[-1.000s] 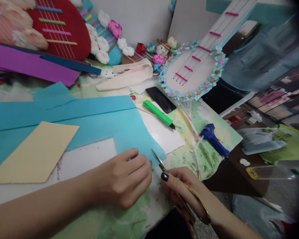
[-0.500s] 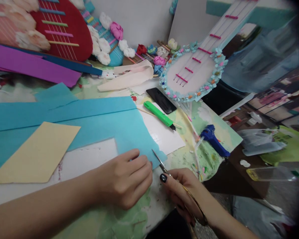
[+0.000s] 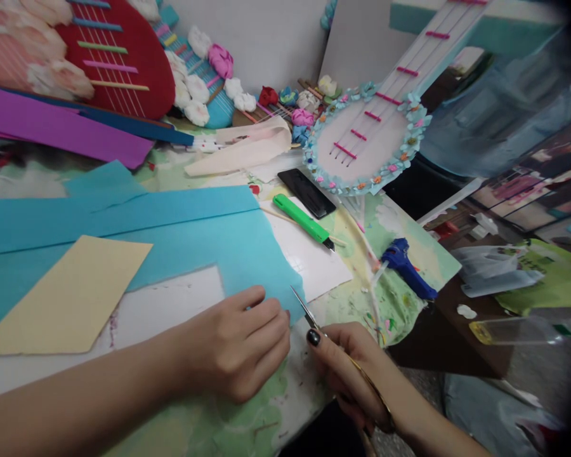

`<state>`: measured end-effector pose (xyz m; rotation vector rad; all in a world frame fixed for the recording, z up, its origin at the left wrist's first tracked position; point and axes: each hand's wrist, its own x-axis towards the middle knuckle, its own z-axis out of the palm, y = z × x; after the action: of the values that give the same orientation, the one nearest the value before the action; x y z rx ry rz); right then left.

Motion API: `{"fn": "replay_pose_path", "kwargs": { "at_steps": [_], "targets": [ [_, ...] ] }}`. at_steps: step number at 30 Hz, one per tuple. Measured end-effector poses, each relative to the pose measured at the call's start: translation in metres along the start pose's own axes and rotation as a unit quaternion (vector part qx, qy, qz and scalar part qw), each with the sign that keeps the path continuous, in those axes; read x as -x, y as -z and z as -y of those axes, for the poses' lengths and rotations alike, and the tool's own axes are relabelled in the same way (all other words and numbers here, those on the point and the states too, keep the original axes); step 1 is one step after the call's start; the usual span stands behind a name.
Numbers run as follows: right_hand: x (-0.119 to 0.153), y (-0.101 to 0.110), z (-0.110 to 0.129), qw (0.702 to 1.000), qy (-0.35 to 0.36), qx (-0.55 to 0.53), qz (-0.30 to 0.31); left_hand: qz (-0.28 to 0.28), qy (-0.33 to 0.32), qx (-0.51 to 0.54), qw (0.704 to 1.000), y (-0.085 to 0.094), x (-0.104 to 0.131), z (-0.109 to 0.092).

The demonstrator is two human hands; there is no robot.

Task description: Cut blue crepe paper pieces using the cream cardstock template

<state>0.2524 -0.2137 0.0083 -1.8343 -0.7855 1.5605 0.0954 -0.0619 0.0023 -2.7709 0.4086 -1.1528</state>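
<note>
My left hand (image 3: 242, 343) lies at the lower right edge of the blue paper (image 3: 261, 266), its fingers curled and pressed on it; the fingertips are mostly hidden. Just right of it, my right hand (image 3: 349, 374) grips a pair of scissors (image 3: 306, 309) with gold handles, the thumb with dark nail polish on top. The blades look closed and point up and left, at the paper's edge. A beige paper piece (image 3: 69, 295) rests on the blue sheet at the left. Below the blue sheet, part of a white board (image 3: 171, 304) shows.
A green cutter (image 3: 301, 219) lies beyond the blue paper, beside a black phone (image 3: 307, 192). A blue glue gun (image 3: 406, 266) is near the table's right corner. Behind stand a flower-edged lute shape (image 3: 366, 143) and a red one (image 3: 124, 57). Purple strips (image 3: 66, 127) lie back left.
The scissor blades have come together, and the small bit of blue paper that showed to the right of them is no longer seen there. Both hands have hardly moved.
</note>
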Motion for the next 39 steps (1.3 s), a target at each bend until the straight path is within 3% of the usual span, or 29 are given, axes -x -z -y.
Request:
{"fn": "replay_pose_path", "kwargs": {
  "at_steps": [19, 25, 39],
  "targets": [
    [-0.003, 0.001, 0.012, 0.999, 0.032, 0.020, 0.016, -0.049, -0.008, 0.000, 0.999, -0.007, 0.006, -0.001],
    [-0.010, -0.001, 0.014, 0.998, 0.056, 0.020, 0.008, -0.039, -0.003, -0.002, 0.999, -0.005, 0.004, -0.001],
    [-0.016, -0.003, 0.009, 1.000, 0.030, 0.002, -0.001, -0.030, 0.006, 0.022, 0.999, 0.000, 0.001, -0.001]
  ]
}}
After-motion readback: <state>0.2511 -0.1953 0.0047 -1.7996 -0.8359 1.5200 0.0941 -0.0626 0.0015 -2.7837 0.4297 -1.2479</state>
